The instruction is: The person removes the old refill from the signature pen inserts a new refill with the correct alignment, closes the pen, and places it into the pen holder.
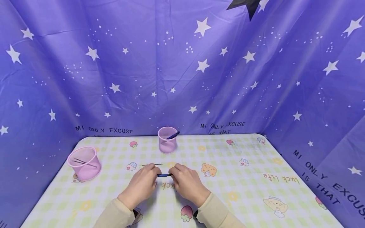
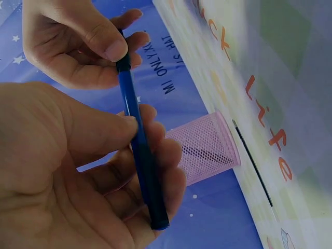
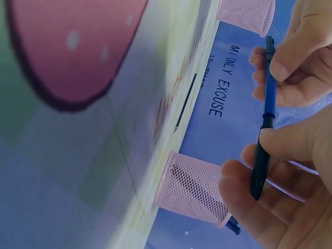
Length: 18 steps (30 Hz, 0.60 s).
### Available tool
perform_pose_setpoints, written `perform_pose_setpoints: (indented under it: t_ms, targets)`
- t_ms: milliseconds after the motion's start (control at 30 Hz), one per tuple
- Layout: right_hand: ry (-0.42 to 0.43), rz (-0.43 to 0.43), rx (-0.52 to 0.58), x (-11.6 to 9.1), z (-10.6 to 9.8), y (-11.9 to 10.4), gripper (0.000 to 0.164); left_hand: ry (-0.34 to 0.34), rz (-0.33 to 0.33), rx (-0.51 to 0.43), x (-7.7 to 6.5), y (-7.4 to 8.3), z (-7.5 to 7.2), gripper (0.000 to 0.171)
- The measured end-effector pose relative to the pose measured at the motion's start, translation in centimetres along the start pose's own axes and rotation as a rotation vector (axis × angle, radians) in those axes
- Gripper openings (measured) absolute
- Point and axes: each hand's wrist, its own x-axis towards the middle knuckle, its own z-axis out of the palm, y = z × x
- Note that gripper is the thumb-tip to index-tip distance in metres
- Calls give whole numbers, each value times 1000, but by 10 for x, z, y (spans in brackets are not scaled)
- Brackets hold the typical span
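Observation:
Both hands hold one blue pen (image 1: 163,175) with a dark grip section, level above the table. My left hand (image 1: 143,181) pinches the blue barrel between thumb and fingers. At the other end, my right hand (image 1: 188,181) pinches the dark section, as the right wrist view shows. On the cloth just beyond the hands lies a thin dark pen refill (image 1: 152,164). A pink mesh cup (image 1: 167,147) at the back has a dark blue pen (image 1: 173,135) leaning in it. Another pink mesh cup (image 1: 86,172), at the left, contains thin dark refills (image 1: 81,161).
A green-and-white checked tablecloth (image 1: 242,196) with printed cartoons covers the table. Purple star-patterned curtains (image 1: 159,69) hang close behind the table and along both sides. The left cup stands near the table's left edge.

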Motion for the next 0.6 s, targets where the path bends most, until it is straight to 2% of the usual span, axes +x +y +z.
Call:
perform_pose_setpoints:
  t_ms: [600]
  targets:
    - [23,-20,-12,0,0,-1,11,-14,55,-61,-3,-2,2,16]
